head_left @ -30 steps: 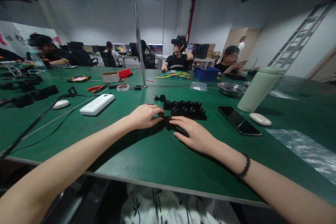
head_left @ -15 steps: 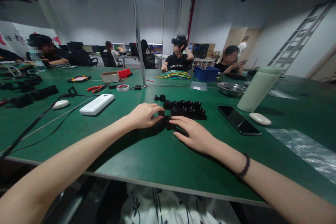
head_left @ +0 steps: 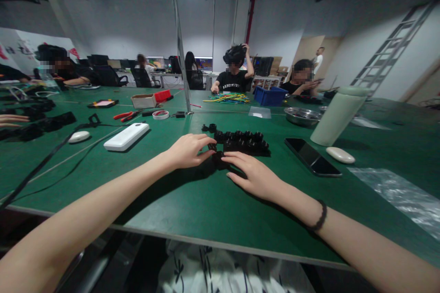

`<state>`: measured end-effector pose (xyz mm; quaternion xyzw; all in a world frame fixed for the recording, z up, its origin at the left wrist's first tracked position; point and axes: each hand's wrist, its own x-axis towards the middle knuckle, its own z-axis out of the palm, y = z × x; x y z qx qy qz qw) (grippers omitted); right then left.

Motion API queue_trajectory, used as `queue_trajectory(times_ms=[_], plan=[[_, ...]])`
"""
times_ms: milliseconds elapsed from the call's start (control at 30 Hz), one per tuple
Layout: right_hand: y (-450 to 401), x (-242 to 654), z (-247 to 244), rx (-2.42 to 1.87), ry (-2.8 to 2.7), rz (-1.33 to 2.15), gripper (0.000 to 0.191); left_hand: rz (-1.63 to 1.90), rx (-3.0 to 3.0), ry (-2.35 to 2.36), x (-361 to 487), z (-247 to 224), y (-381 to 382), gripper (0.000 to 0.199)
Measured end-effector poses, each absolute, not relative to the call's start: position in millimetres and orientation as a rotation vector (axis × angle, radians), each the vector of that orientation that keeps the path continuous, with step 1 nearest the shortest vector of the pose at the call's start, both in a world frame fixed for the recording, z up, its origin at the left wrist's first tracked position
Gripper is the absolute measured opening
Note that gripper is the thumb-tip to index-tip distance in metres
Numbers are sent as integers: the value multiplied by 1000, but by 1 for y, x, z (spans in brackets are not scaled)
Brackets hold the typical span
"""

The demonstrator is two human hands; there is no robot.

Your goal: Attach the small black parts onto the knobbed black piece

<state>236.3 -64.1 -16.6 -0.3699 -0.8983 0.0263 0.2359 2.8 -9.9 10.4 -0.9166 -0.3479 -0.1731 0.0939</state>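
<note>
My left hand and my right hand meet on the green table, fingertips on a small black plastic part between them. Both hands pinch this part from either side; most of it is hidden under the fingers. Just behind it lies a cluster of black ring-shaped parts in rows, with two loose ones at its far left. A dark bead bracelet circles my right wrist.
Right of the cluster lie a black phone, a white oval case, a pale green tumbler, a steel bowl and a plastic bag. Left are a white power bank, a white mouse and black cables. Other people sit at the far side.
My hands have stayed almost still on the black part; the left fingers shifted slightly. The person opposite raised a hand to their headset, and another person's hand appeared at the left edge.
</note>
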Motion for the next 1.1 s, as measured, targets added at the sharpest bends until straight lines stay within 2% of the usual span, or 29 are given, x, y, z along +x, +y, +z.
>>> queue_trajectory(times_ms=[1100], plan=[[-64, 236, -15, -1038, -2483, 64, 38, -509, -2760, -929, 11, 5, -14, 34]])
